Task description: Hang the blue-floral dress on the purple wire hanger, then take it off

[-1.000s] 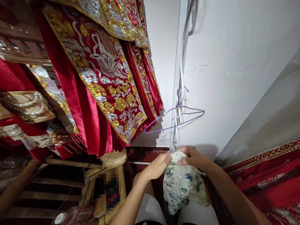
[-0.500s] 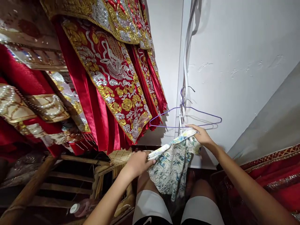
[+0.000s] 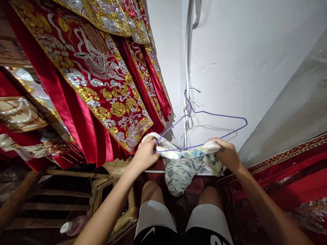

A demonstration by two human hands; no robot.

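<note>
A thin garment (image 3: 182, 173) in a white, green and blue swirl print hangs from both hands, its pale banded edge stretched open between them. My left hand (image 3: 146, 153) is closed on the left end of the band. At the right end, my right hand (image 3: 227, 151) grips the band with fingers closed. A purple wire hanger (image 3: 217, 115) hangs tilted against the wall; its left corner lies at my left hand, at the garment's opening. The hanger's lower bar runs along the band, and its right corner is free of the cloth. The fingertips are partly hidden by the cloth.
Red costumes (image 3: 102, 78) with gold and silver embroidery hang at left. A bamboo rack (image 3: 58, 200) and a capped bottle (image 3: 74, 226) are at lower left. A white strap (image 3: 187, 61) runs down the wall (image 3: 237, 41). Red cloth (image 3: 288, 190) lies at right.
Both hands have raised the garment to the hanger and spread its band wider. The hanger has tilted, its left corner now lower and at the opening. The view has shifted right.
</note>
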